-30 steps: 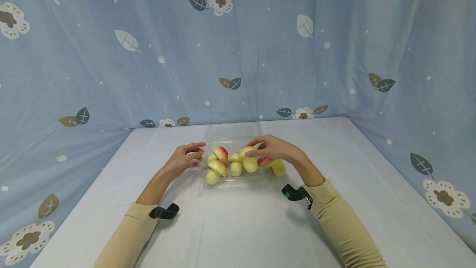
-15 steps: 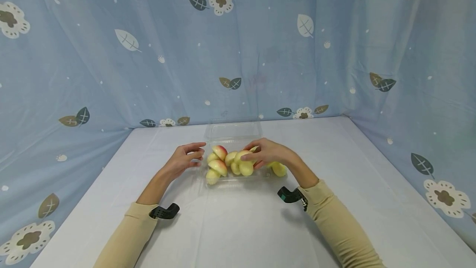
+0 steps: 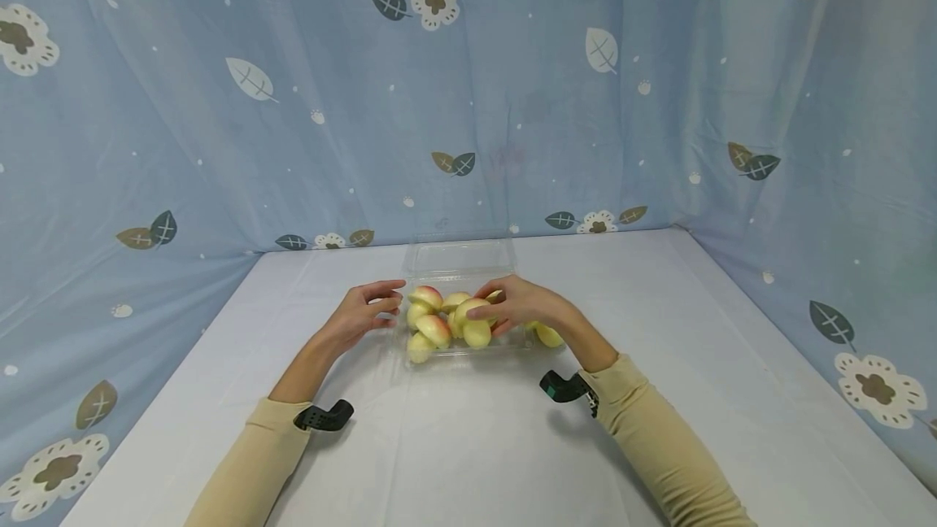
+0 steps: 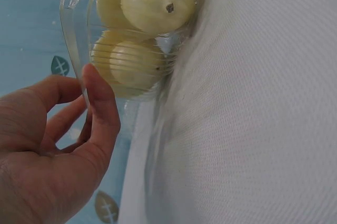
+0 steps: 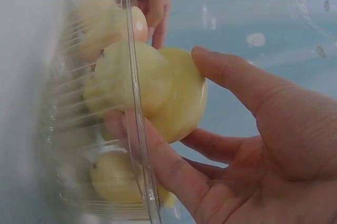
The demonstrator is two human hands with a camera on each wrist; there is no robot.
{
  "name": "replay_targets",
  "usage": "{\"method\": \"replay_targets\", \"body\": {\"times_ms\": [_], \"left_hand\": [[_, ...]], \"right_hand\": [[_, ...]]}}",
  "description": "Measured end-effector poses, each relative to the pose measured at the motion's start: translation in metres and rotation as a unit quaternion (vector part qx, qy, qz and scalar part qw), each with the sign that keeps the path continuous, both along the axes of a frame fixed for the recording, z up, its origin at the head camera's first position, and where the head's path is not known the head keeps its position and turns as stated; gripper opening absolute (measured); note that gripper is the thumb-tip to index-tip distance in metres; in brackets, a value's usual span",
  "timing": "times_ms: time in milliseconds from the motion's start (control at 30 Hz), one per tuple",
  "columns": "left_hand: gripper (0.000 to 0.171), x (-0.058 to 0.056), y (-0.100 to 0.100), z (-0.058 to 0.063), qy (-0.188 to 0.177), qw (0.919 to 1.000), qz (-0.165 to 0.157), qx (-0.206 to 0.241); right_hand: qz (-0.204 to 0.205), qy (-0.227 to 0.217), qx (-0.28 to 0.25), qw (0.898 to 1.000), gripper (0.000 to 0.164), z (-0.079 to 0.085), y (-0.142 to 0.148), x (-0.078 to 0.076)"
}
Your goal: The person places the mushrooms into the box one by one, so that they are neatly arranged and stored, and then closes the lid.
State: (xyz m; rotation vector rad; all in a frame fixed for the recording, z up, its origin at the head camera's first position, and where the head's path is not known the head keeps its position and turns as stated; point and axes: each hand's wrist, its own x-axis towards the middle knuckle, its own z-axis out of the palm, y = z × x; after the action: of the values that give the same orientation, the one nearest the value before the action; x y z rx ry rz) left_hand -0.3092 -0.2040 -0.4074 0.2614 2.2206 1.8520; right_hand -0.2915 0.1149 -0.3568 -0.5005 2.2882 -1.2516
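No words, labels, brand names, numbers or signs are showing anywhere in these views. The curtain (image 3: 220, 104) is carrying only a printed pattern of flowers and leaves — no lettering. The clear plastic box (image 3: 457, 263) is showing no sticker or print, and the fruit (image 3: 439, 328) inside it is bearing no label either. The black wrist mounts (image 3: 322, 415) are showing no markings that can be read — too small to tell.
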Motion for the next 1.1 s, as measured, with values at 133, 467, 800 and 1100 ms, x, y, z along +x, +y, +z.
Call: {"method": "replay_targets", "body": {"times_ms": [133, 467, 800, 1100], "left_hand": [[0.051, -0.0003, -0.0002, 0.0, -0.002, 1.0, 0.002, 0.002], [0.047, 0.0, 0.0001, -0.0001, -0.008, 0.9999, 0.005, 0.004], [0.048, 0.0009, 0.0007, 0.0024, -0.002, 1.0, 0.004, -0.002], [0.047, -0.0006, 0.0002, -0.0003, -0.005, 1.0, 0.005, 0.0]], "right_hand": [[-0.003, -0.005, -0.004, 1.0, 0.058, -0.0004, -0.0013, 0.0011], [0.004, -0.012, -0.005, 1.0, 0.056, -0.0066, -0.0076, 0.0017], [0.011, -0.006, 0.0, 1.0, 0.051, -0.0054, -0.0078, 0.0043], [0.027, 0.0, 0.006, 1.0, 0.05, -0.0029, -0.0055, 0.0052]]}}
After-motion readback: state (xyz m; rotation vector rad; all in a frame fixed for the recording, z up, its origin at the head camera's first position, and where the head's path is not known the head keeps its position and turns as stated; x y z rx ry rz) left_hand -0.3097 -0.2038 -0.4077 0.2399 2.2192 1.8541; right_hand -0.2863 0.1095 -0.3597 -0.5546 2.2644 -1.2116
